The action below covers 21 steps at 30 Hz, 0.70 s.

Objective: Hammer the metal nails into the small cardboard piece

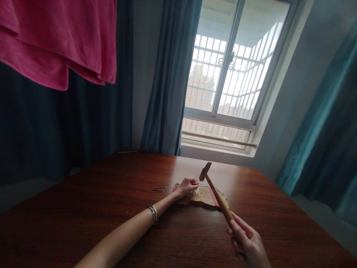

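My right hand is wrapped round the wooden handle of a hammer. The hammer is raised, its dark metal head up and to the right of my other hand. My left hand is closed in a pinch over the left part of a flat, speckled piece with pink bands and a dark, ragged front edge. What its fingertips hold is too small to make out. A few thin, nail-like metal pieces lie on the table left of that hand.
The brown wooden table reaches toward a barred window. Blue curtains hang on both sides of the window. A pink cloth hangs at upper left, above table height.
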{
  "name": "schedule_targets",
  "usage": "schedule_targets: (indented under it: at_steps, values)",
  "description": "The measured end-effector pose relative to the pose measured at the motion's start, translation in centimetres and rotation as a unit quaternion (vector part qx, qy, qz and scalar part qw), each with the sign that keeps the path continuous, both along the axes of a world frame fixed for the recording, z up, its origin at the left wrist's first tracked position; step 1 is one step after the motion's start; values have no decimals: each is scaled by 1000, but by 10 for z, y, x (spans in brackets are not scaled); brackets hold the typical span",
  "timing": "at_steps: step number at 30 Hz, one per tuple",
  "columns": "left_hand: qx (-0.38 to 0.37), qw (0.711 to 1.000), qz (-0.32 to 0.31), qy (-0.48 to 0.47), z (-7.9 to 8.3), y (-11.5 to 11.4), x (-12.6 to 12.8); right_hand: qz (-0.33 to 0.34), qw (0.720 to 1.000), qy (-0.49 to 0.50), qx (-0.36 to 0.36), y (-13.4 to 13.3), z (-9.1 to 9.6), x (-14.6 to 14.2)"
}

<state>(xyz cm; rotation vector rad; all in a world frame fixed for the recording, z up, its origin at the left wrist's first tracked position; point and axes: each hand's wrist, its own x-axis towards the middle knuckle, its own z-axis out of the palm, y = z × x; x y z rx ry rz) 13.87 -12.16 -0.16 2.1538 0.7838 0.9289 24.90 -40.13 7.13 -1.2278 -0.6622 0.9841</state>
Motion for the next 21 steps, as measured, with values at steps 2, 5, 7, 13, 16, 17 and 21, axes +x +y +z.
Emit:
schedule_targets:
  at_steps: [2, 5, 7, 13, 16, 17, 21]
  values:
    - [-4, 1000, 4, 4, 0, 0, 0, 2, 1000, -11, -4, 0, 4, -1]
    - [1, 1000, 3, 7, -2, 1, 1, 4, 1000, -23, -9, 0, 6, 0]
    - [6, 1000, 3, 7, -5, 3, 2, 2, 1000, -30, -5, 1, 4, 1]
    - [6, 1000, 2, 13, -7, 5, 4, 7, 999, -34, 3, 2, -4, 2]
    - [3, 1000, 1, 13, -4, 3, 2, 7, 999, -36, 6, 3, -5, 2]
    - [2, 1000, 2, 12, -3, 3, 2, 4, 999, -36, 7, 3, -6, 2]
    - [-3, 1000, 0, 4, -3, 3, 2, -3, 1000, -27, 4, 5, -9, 2]
